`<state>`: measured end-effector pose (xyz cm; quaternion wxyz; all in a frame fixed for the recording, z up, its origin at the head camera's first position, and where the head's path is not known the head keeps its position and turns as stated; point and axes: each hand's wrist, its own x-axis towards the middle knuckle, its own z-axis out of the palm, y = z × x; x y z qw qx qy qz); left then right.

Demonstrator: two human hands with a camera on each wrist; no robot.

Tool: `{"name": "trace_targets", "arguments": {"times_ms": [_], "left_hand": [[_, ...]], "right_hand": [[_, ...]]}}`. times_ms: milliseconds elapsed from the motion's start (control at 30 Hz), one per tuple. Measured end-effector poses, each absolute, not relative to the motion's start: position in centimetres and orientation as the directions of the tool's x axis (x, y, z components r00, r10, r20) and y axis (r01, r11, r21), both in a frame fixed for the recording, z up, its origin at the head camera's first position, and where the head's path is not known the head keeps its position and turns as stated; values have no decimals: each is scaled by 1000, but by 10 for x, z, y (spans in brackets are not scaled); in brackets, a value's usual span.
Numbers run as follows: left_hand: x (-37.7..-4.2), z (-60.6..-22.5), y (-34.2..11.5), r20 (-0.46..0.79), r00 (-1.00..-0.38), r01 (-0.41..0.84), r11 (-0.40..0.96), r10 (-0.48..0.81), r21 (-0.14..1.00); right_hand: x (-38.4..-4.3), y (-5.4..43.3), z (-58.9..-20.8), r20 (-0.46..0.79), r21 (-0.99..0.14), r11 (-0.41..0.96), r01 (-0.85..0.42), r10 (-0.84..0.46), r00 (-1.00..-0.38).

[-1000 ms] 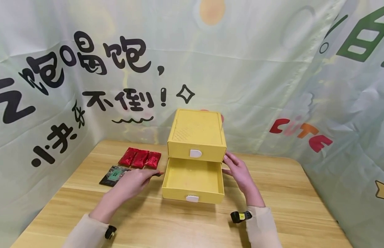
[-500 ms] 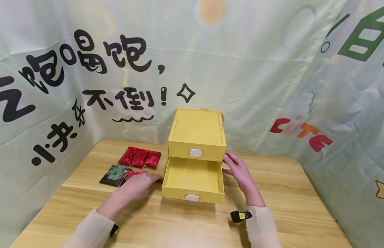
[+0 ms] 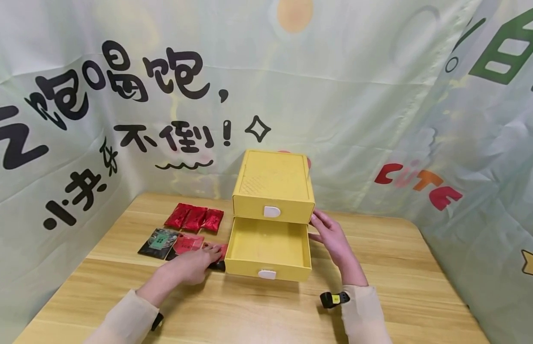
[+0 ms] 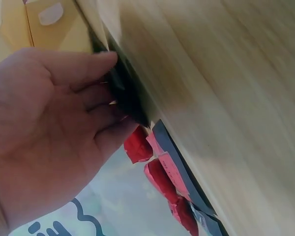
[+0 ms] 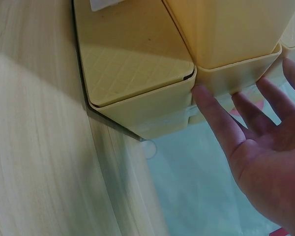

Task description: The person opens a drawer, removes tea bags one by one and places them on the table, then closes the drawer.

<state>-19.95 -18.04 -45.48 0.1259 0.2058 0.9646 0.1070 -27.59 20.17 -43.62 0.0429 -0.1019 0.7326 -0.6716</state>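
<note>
My left hand (image 3: 193, 265) lies over a flat red-and-black packet (image 3: 217, 265) on the table, close by the left side of the pulled-out drawer (image 3: 270, 273). In the left wrist view, thumb and fingertips touch the dark packet (image 4: 128, 96), which sits right at the tabletop; the hand partly covers it. The yellow two-drawer box (image 3: 275, 177) has its lower drawer out with a bare bottom, and its upper drawer shut. Against the box's right side rest the extended fingertips of my right hand (image 3: 332, 239); the right wrist view shows this hand (image 5: 265, 162) with fingers spread.
Left of the box lie a black packet with a green label (image 3: 158, 242) and a red-and-black packet (image 3: 186, 244). Behind them are three small shiny red packets (image 3: 194, 219) in a row. A printed cloth (image 3: 335, 95) hangs behind the wooden table (image 3: 266, 315).
My left hand has brought the packet down flat beside the drawer and spread its fingers over it, moving slightly nearer me. The red-and-black packet behind it has come into view. My right hand stays put.
</note>
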Motion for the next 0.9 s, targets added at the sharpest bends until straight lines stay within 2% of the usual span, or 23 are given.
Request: {"name": "trace_targets", "arguments": {"times_ms": [733,900], "left_hand": [[-203,-456,-186,-142,-890,378,875,434,302],[-203,-455,-188,-91,-886,405,855,454,324]], "right_hand": [[-275,201,-436,79,-991,86,-98,-202,-976],[-275,201,-436,81,-992,82,-100,-202,-976]]}}
